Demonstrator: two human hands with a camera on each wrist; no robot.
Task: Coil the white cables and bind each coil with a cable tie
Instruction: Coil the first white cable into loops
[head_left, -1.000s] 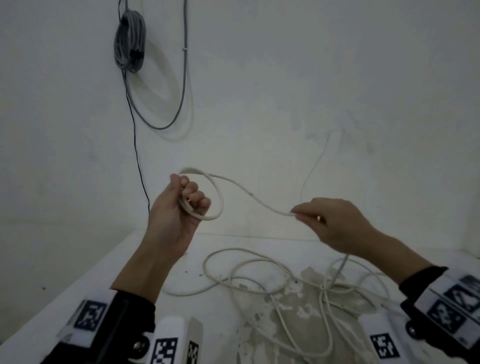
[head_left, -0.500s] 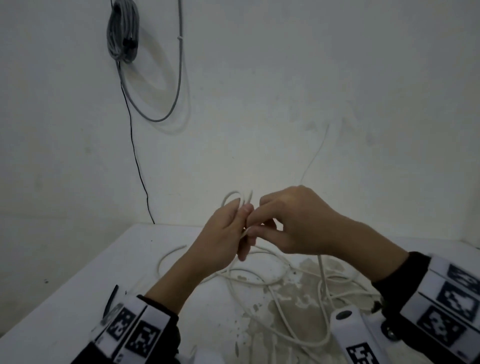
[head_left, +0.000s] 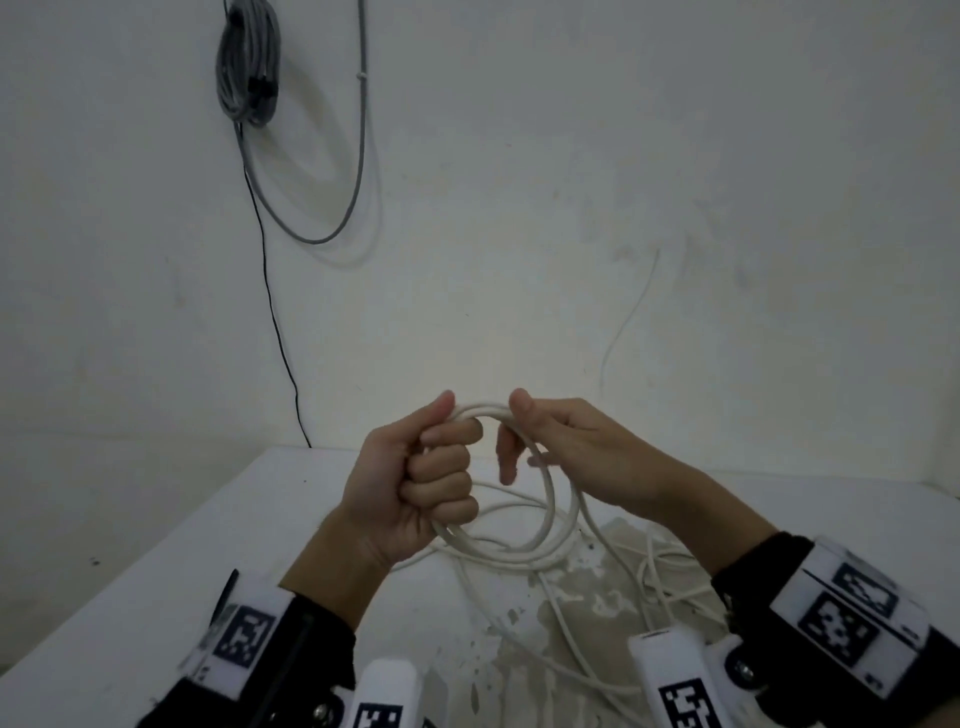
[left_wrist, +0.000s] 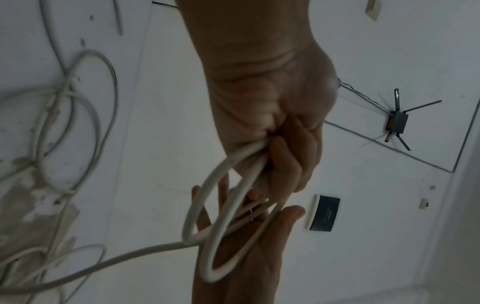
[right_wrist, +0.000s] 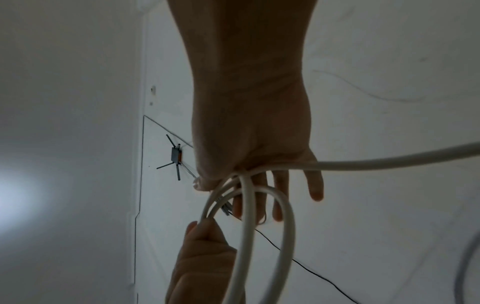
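A white cable coil (head_left: 483, 410) of two or three loops hangs in the air over the white table (head_left: 130, 597). My left hand (head_left: 426, 478) grips the coil's left side in a fist, as the left wrist view (left_wrist: 280, 127) confirms. My right hand (head_left: 566, 452) is against the coil's right side, thumb up and fingers straight, with the cable lying across its palm (right_wrist: 249, 123). From the coil (left_wrist: 211, 276) the cable trails down to a loose tangle (left_wrist: 113, 76) on the table. No cable tie is visible.
A grey cable bundle (head_left: 249, 62) hangs on the wall at upper left, and a thin black wire (head_left: 270, 312) drops from it to the table's back edge. A router (left_wrist: 396, 121) and a black box (left_wrist: 324, 214) are mounted on another wall.
A second ago my hands were apart with cable stretched between them. They came together, another loop was added, and my left hand now holds a bigger coil.
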